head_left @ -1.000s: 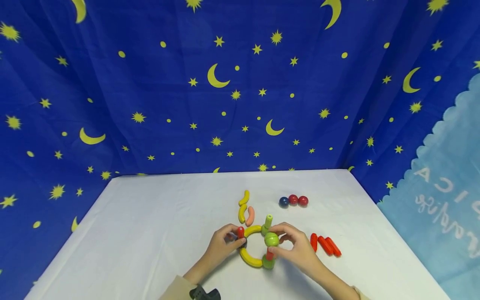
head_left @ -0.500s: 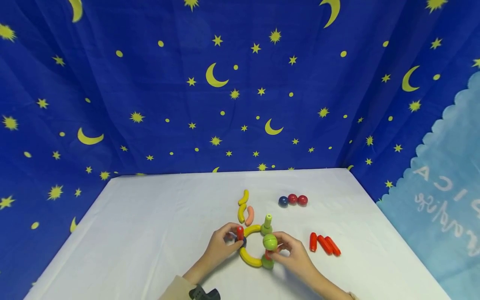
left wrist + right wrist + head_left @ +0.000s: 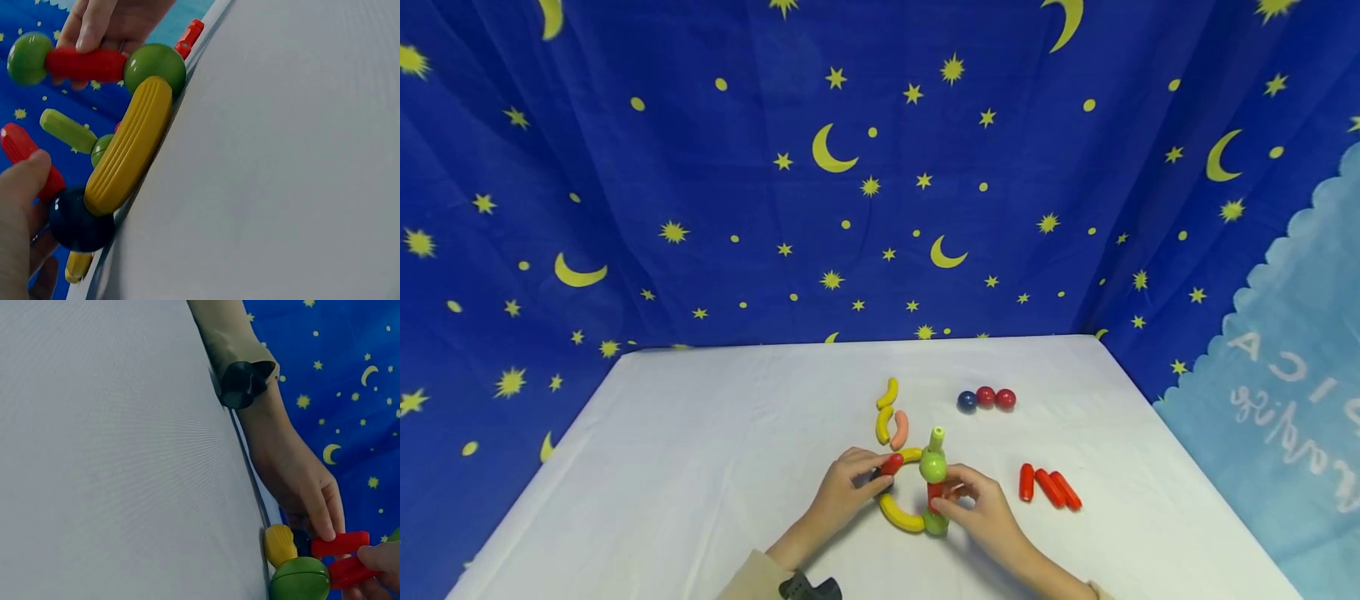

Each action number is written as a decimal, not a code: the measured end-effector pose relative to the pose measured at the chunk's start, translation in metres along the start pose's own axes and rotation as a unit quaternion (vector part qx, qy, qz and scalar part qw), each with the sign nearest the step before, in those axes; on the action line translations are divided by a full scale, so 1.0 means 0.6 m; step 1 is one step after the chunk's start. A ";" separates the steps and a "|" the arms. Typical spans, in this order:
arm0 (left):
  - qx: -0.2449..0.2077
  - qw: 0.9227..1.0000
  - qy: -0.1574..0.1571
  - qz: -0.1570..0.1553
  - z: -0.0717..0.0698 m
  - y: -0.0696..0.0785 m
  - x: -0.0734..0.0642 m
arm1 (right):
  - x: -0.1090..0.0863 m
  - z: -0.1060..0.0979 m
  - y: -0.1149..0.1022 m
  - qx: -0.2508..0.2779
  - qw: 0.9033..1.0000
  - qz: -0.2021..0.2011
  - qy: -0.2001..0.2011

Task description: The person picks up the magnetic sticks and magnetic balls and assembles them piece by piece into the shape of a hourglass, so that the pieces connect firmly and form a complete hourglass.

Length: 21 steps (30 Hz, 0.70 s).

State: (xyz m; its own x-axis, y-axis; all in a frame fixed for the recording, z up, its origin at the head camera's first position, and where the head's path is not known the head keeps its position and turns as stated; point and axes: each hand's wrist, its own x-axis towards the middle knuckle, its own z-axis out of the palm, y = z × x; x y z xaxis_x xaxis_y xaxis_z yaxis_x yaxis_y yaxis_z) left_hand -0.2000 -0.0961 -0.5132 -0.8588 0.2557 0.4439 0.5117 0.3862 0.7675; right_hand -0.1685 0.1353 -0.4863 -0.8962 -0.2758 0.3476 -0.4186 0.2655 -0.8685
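Observation:
My left hand (image 3: pixel 842 493) pinches a straight red rod (image 3: pixel 22 147), which leans on a dark blue ball (image 3: pixel 78 219). From that ball a curved yellow rod (image 3: pixel 901 515) runs along the table to a lower green ball (image 3: pixel 936 523). My right hand (image 3: pixel 988 510) grips a second red rod (image 3: pixel 87 64) standing on the lower green ball, with another green ball (image 3: pixel 933 466) on its top end. A light green rod (image 3: pixel 937 437) stands behind, partly hidden by the upper ball. A second curved yellow rod (image 3: pixel 910 455) lies at the far side of the ring.
Behind the ring lie two yellow curved rods (image 3: pixel 883 425) and a pink one (image 3: pixel 900 429). One dark blue ball (image 3: pixel 967 401) and two red balls (image 3: pixel 986 397) sit farther back. To the right are several red rods (image 3: pixel 1049 488). A starry blue curtain (image 3: pixel 775 208) borders the white table (image 3: pixel 700 433).
The red rod in my left hand has tipped from upright to leaning right. The upper green ball has shifted slightly left and away, and my right hand now grips lower on the rod beneath it.

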 end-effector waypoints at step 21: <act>0.046 0.998 -0.050 0.013 0.006 0.000 -0.001 | 0.001 0.010 0.016 -0.016 0.999 0.028 -0.013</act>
State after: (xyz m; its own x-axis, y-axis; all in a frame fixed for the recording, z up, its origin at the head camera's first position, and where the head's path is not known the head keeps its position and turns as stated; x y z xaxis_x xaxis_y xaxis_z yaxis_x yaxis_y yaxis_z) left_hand -0.1992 -0.0932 -0.5152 -0.8411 0.3511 0.4113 0.5374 0.4573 0.7085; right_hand -0.1720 0.1319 -0.4964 -0.9144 -0.2839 0.2886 -0.3723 0.3099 -0.8748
